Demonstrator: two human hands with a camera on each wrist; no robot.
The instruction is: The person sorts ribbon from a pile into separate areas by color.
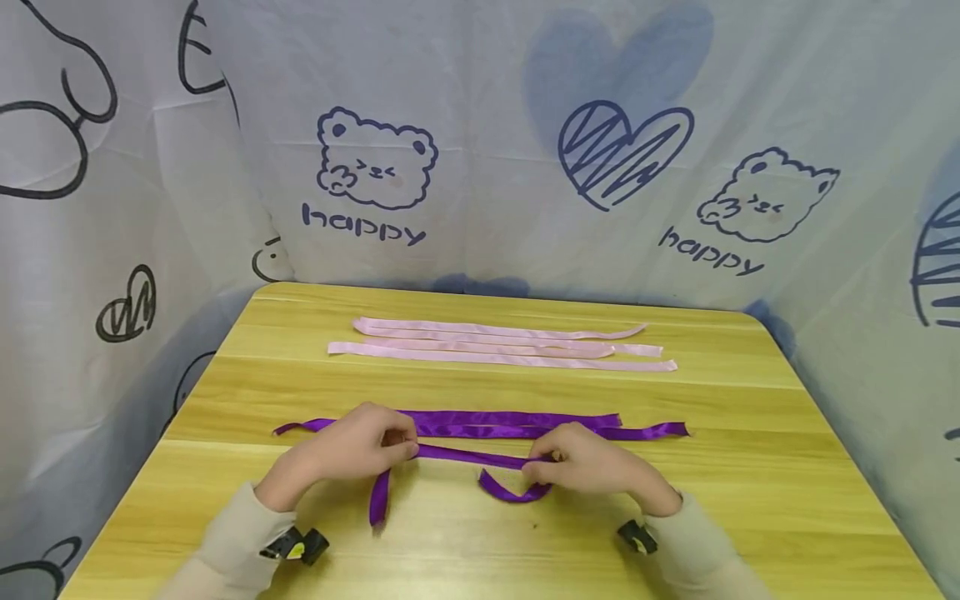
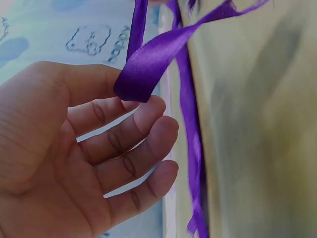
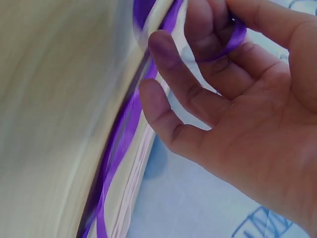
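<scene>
A purple satin ribbon stretches between both hands, just above the near half of the table. My left hand pinches it between thumb and index finger, and a loose tail hangs from there toward me. In the left wrist view the ribbon folds over at the thumb tip, the other fingers loosely bent. My right hand pinches the ribbon's other side, with a curled end below the fingers. The right wrist view shows a loop of ribbon at the thumb and index finger.
More purple ribbons lie flat just beyond the hands. Farther back, several pale pink ribbons lie side by side across the wooden table. A printed white cloth hangs behind the table's far edge.
</scene>
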